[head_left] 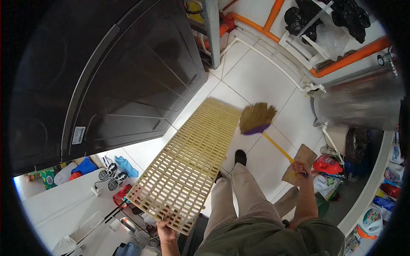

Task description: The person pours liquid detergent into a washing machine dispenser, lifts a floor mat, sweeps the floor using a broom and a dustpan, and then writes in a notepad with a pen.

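A yellowish plastic floor grate point(188, 153) with a lattice of slots slants from the lower left up across the middle of the view. My left hand point(165, 230) grips its near edge, fingers curled over the slats. To the right, my right hand point(301, 168) is wrapped around the yellow handle of a broom point(278, 147). The broom's straw bristles point(258, 116), set in a purple collar, are beside the grate's far end, over the white tiled floor. A flat brown board point(305, 150) appears behind my right hand; whether I hold it too, I cannot tell.
A large dark panel point(128, 81) fills the upper left. Orange pipes point(256, 26) and a metal tank point(358, 104) line the wall at right. Cleaning bottles point(370, 221) stand on a shelf at lower right. Shoes point(115, 177) and cloths lie at left.
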A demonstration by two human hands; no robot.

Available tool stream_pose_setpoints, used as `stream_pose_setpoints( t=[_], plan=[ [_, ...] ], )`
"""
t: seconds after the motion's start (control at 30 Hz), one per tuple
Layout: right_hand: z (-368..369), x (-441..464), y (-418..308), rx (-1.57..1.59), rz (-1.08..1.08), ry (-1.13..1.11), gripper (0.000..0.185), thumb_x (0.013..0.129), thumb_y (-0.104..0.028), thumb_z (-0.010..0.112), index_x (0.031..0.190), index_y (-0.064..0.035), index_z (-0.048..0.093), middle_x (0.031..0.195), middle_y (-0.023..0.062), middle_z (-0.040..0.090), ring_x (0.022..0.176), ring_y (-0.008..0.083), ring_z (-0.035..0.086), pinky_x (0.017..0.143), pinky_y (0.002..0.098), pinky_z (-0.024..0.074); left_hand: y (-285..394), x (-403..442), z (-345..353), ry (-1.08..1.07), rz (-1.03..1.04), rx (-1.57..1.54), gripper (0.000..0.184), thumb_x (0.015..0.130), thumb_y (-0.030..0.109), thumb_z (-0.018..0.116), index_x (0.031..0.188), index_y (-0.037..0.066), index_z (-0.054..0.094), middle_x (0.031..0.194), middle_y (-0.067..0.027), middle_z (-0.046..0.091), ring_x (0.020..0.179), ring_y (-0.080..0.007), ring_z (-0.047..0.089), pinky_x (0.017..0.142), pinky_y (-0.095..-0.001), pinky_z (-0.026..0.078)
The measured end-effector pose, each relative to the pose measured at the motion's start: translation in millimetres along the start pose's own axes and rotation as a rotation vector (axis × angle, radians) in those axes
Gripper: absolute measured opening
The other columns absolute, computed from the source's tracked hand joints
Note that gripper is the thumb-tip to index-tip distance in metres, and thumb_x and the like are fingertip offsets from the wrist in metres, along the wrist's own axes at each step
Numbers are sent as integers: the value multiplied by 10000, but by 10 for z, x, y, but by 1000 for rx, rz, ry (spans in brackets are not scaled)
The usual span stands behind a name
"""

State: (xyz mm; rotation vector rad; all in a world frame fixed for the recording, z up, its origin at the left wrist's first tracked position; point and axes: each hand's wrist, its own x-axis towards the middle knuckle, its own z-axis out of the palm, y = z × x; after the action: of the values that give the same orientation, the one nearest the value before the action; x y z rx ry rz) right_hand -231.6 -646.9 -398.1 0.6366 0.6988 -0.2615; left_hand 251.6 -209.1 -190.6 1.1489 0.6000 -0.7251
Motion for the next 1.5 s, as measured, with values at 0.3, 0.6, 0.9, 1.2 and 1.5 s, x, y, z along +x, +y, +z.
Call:
stream_pose_setpoints(
  t=[0.3,0.6,0.9,1.2,1.5],
  plan=[
    [543,-833,1197,-361,-285,583,290,964,-239,420,746,-56,474,484,-47,391,364,53,386,289,193,293,-524,969,-739,-152,-91,-76,619,652,-52,551,1263,3,471,1183,-169,564,1053,-379,583,844,-520,540],
    [9,143,815,-881,-250,491,255,947,-220,474,717,-110,471,475,-58,385,328,50,348,281,212,286,-893,1956,-2023,-63,-167,64,606,678,-21,608,1267,3,465,1154,-168,580,1043,-365,595,857,-506,520],
    [206,-430,773,-392,-60,549,252,970,-231,421,772,-78,453,524,-16,444,375,97,433,304,229,337,-1631,3442,-1978,-116,-35,111,363,842,138,616,1164,37,480,1026,-89,588,909,-245,597,744,-393,532],
    [-46,-618,443,-632,-258,852,260,946,-231,433,945,16,514,594,41,478,377,72,396,304,209,342,-2548,5466,-2354,319,154,167,290,953,331,546,964,43,577,688,0,543,589,-100,499,509,-255,402],
    [-145,-1054,-264,-607,21,855,347,956,-258,460,1241,-61,485,762,70,516,433,73,411,374,242,387,-2821,6572,-2457,582,174,445,407,950,347,548,1091,-28,616,832,-70,645,685,-159,583,607,-301,500]
  ],
)
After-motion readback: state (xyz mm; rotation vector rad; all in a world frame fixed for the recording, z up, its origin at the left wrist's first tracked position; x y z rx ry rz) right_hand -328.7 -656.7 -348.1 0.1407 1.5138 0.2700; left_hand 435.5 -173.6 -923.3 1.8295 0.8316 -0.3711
